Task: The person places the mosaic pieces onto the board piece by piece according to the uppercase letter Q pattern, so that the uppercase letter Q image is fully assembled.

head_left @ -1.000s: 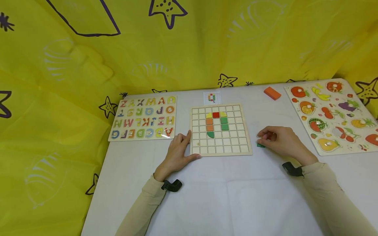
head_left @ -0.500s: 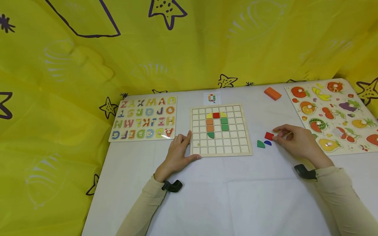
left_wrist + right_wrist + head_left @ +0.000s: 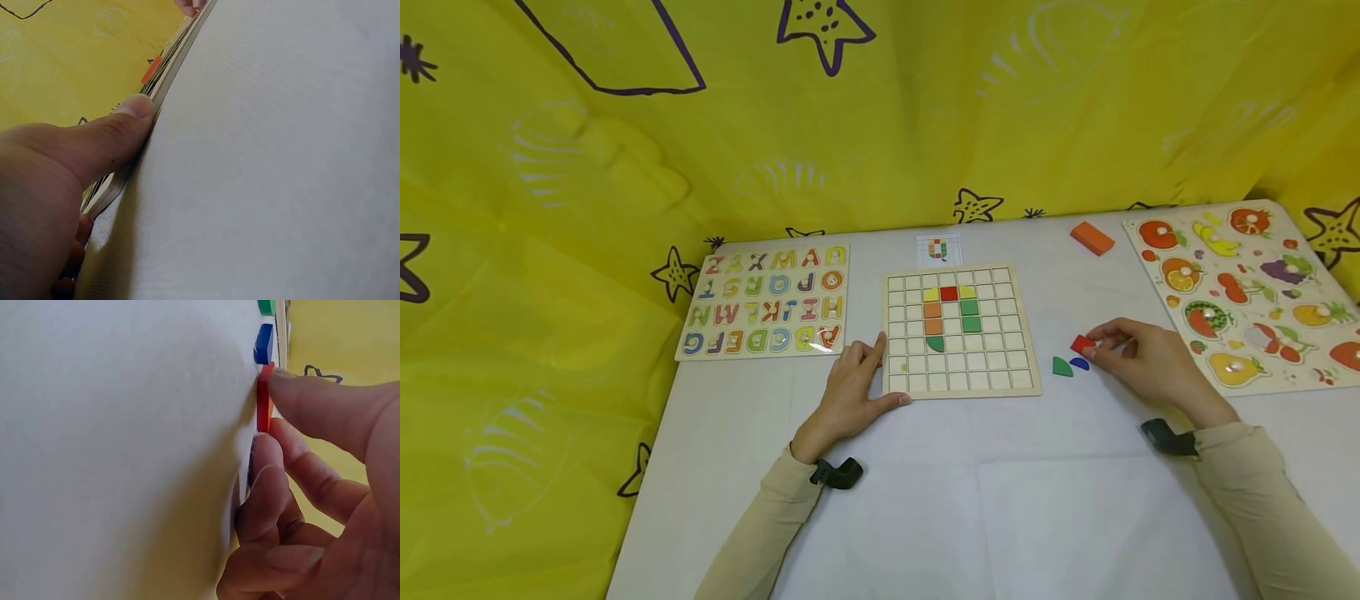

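The wooden grid board (image 3: 992, 361) lies mid-table with yellow, red, orange and green tiles in its upper middle cells. My left hand (image 3: 848, 392) holds its near left corner, thumb at the front edge and index finger along the left edge. In the left wrist view the thumb (image 3: 115, 134) lies over the board's rim. Right of the board, my right hand (image 3: 1138, 358) pinches a red square tile (image 3: 1082, 344) between thumb and finger. Beside that tile lie a blue half-round tile (image 3: 1079, 363) and a green quarter-round tile (image 3: 1062, 367). The blue tile (image 3: 264, 344) also shows in the right wrist view.
A small pattern card (image 3: 937, 248) lies behind the board. To the left is an alphabet puzzle (image 3: 763, 302), to the right a fruit puzzle (image 3: 1247, 296). An orange block (image 3: 1092, 237) sits at the back. A yellow curtain (image 3: 880, 125) hangs behind the table.
My right hand has moved right from the green tile to the red square tile and now pinches it, shifting it slightly left. My left hand has stayed on the board.
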Demonstrator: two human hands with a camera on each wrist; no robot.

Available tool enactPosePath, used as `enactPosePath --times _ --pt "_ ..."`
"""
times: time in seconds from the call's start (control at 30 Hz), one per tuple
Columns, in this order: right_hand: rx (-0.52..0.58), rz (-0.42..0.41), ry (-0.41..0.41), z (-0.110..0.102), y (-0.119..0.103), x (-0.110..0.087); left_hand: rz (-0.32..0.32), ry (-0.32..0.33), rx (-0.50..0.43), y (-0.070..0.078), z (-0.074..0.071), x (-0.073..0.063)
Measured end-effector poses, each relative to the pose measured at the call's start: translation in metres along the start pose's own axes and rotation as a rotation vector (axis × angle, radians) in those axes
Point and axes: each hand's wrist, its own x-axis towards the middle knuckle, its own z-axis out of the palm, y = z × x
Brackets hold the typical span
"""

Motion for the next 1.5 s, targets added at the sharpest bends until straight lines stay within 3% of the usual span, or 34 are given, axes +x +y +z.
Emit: enactPosePath --times 0.4,0.7,1.0,1.5 --pt "0.026 0.011 -0.013 0.002 -0.003 0.004 0.012 0.014 0.002 0.0 -0.001 -0.002" --pt "0.142 -0.03 0.018 0.007 -0.013 0.009 0.012 0.004 -0.005 0.0 -0.001 -0.002" --pt "0.281 0.061 -0.079 0.013 -0.035 0.018 0.015 0.014 -0.007 -0.001 -0.001 -0.001" --pt "0.283 -0.002 -0.049 0.028 -0.061 0.033 0.003 0.003 -0.006 -0.001 0.0 -0.001"
